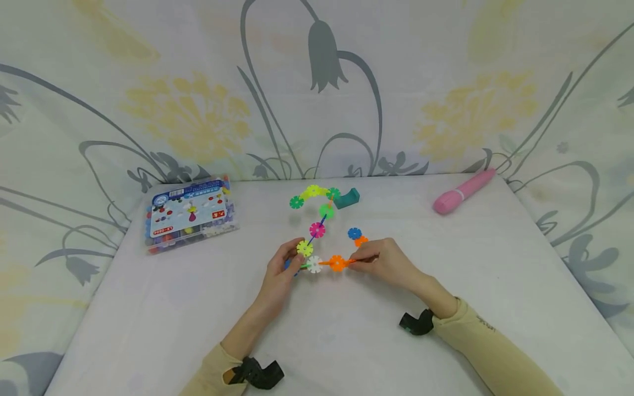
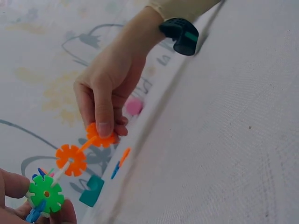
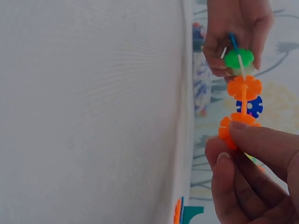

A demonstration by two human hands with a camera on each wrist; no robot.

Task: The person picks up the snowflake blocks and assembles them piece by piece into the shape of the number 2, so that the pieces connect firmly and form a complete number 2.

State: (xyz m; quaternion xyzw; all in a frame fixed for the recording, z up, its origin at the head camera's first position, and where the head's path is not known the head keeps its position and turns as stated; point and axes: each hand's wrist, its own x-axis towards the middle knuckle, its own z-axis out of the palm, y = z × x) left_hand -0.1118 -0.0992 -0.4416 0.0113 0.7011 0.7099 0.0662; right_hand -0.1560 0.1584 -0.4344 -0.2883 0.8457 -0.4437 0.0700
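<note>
Clear box [image 1: 190,221] — coloured pieces inside, lid shut.

Two hands [image 1: 282,269] [image 1: 383,261], one parts box [image 1: 190,220], one pink pen [image 1: 463,191], one teal block [image 1: 346,198].

On the surface [image 1: 148,308], the parts box [image 1: 190,214] is lying far left, the pen [image 1: 463,191] far right, the snowflake-disc chain [image 1: 317,230] lying between them.

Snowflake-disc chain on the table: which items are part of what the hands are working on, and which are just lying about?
In use:
left hand gripping the chain's near end
right hand pinching the end orange disc
snowflake-disc chain

Lying about:
plastic parts box
pink pen-like tool
teal block
loose blue disc
</note>
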